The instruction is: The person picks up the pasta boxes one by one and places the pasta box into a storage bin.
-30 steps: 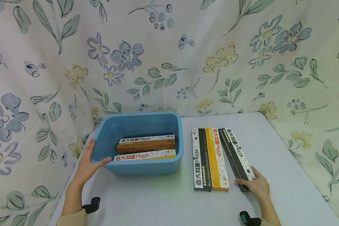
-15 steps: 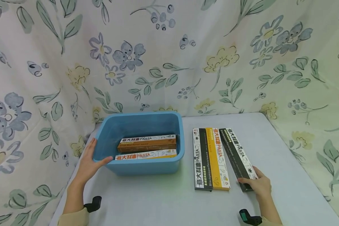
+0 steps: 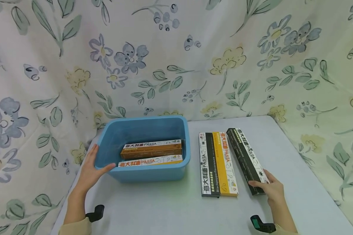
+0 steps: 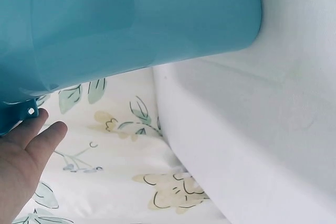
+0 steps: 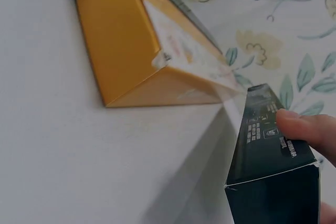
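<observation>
My right hand [image 3: 274, 188] pinches the near end of a black and white pasta box [image 3: 247, 160], thumb on its left side. In the right wrist view, this pasta box [image 5: 262, 150] appears raised off the table, above a shadow. My left hand [image 3: 87, 169] rests on the front left corner of a blue plastic bin [image 3: 147, 174], thumb on the front rim and fingers spread along the left side. In the left wrist view, two fairly straight fingers [image 4: 47, 139] touch the rim from outside. Inside the bin lie a brown pasta box [image 3: 151, 150] and an orange one [image 3: 150, 162].
Left of the held box, a black pasta box [image 3: 209, 163] and an orange pasta box [image 3: 225, 163] lie side by side on the white table [image 3: 164, 209]. A floral curtain [image 3: 170, 58] hangs behind and along the sides.
The right hand has lifted the black pasta box slightly, and its far end now sits farther back. The left hand and the bin have stayed in place.
</observation>
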A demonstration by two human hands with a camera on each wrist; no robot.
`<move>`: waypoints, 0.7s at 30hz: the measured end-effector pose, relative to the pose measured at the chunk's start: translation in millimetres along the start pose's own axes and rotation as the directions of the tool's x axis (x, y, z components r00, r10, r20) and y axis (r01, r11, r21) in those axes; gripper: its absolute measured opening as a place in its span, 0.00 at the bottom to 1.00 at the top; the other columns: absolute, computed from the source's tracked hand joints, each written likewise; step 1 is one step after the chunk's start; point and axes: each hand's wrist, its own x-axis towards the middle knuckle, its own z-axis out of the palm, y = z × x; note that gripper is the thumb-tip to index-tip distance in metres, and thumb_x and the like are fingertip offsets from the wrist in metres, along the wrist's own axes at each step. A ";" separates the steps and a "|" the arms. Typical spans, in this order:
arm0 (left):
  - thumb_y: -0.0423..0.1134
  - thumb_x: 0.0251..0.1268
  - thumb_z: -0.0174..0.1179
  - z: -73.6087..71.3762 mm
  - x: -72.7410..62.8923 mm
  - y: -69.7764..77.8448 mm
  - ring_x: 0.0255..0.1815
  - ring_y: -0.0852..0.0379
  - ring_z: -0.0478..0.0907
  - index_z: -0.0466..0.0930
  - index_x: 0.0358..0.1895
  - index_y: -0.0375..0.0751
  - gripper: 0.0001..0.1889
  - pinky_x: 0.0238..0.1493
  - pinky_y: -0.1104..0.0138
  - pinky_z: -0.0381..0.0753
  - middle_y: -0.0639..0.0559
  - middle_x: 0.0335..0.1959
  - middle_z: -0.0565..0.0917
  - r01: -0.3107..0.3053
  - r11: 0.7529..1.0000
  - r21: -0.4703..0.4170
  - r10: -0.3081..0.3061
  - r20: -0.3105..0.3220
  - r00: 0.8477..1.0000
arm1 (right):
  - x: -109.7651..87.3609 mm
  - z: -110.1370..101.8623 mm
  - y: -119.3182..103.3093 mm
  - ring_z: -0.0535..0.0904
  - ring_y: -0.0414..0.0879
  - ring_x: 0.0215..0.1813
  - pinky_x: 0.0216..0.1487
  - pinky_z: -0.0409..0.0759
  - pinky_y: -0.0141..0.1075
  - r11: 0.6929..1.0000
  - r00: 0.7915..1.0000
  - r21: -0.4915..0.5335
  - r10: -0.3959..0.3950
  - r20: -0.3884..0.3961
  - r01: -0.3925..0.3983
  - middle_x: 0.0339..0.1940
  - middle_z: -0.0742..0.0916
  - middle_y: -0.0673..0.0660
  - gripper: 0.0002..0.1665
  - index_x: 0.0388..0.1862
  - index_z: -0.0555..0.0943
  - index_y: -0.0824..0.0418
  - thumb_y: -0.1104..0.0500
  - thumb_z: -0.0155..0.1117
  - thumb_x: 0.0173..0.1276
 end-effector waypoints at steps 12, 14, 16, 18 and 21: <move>0.54 0.57 0.67 0.3 -0.2 -2.6 0.75 0.28 0.36 0.34 0.78 0.39 0.57 0.61 0.26 0.46 0.35 0.78 0.37 0.004 1.000 0.005 -0.004 0.000 1.000 | -13.5 -6.7 -24.4 0.60 0.58 0.67 0.57 0.65 0.42 0.998 0.998 -0.040 -0.054 0.007 0.055 0.73 0.63 0.69 0.62 0.78 0.53 0.61 0.65 0.78 0.48; 0.55 0.57 0.67 0.6 0.5 -2.5 0.75 0.28 0.35 0.34 0.78 0.39 0.57 0.61 0.26 0.46 0.36 0.78 0.36 0.002 1.000 0.004 -0.002 0.004 1.000 | -15.8 -8.4 -27.1 0.62 0.55 0.65 0.53 0.66 0.38 0.997 0.998 -0.048 -0.059 0.006 0.059 0.73 0.64 0.68 0.62 0.78 0.54 0.61 0.66 0.78 0.47; 0.55 0.57 0.67 0.5 0.9 -2.2 0.75 0.28 0.35 0.34 0.78 0.39 0.57 0.61 0.26 0.46 0.36 0.79 0.36 0.002 1.000 0.002 -0.002 0.007 1.000 | -17.9 -9.9 -29.6 0.62 0.53 0.63 0.50 0.66 0.35 0.997 0.998 -0.048 -0.061 0.007 0.062 0.73 0.64 0.66 0.62 0.78 0.55 0.61 0.66 0.79 0.47; 0.54 0.57 0.67 0.3 0.9 -2.0 0.75 0.28 0.35 0.34 0.78 0.39 0.57 0.61 0.26 0.46 0.36 0.79 0.36 0.001 1.000 0.001 -0.001 0.008 1.000 | -20.0 -10.9 -32.5 0.62 0.53 0.63 0.48 0.67 0.34 0.996 0.998 -0.051 -0.066 0.016 0.067 0.73 0.63 0.67 0.62 0.78 0.54 0.60 0.66 0.79 0.47; 0.54 0.57 0.67 0.4 0.6 -2.0 0.75 0.28 0.36 0.35 0.78 0.39 0.57 0.61 0.26 0.46 0.36 0.79 0.37 -0.005 1.000 0.002 0.005 0.003 1.000 | -23.1 -11.5 -38.0 0.62 0.54 0.63 0.47 0.69 0.33 0.996 0.997 -0.052 -0.072 0.025 0.073 0.73 0.63 0.67 0.62 0.78 0.54 0.60 0.67 0.78 0.47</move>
